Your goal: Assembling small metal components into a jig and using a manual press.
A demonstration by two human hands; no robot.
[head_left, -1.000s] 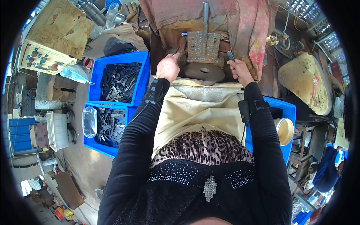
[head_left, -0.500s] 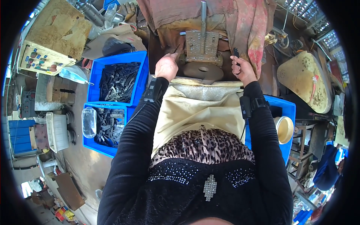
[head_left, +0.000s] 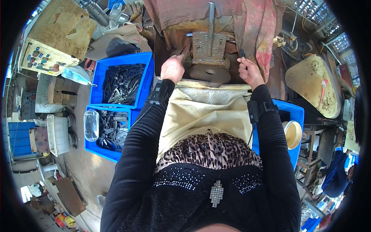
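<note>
My left hand (head_left: 172,69) is closed at the left of a grinding machine, its fingertips round a thin dark piece (head_left: 182,50) that is hard to make out. At the right of the machine, my right hand (head_left: 251,72) is closed round a small black metal part (head_left: 242,53), whose end sticks up above the fingers. Between the hands lies a brown round disc (head_left: 201,73) with a hole in it. Behind the disc stands a crusty metal block (head_left: 208,44) with an upright steel rod (head_left: 211,23). Neither hand visibly touches the disc.
Two blue crates (head_left: 92,92) of dark metal parts stand at the left, with a clear plastic tub (head_left: 91,125) on the nearer one. Another blue crate (head_left: 295,112) at the right bears a cream-coloured bowl (head_left: 292,133). Stained red cloth (head_left: 266,34) hangs behind the machine; a cream apron (head_left: 205,112) covers my lap.
The view has shifted very slightly. Both hands keep almost the same place and grip.
</note>
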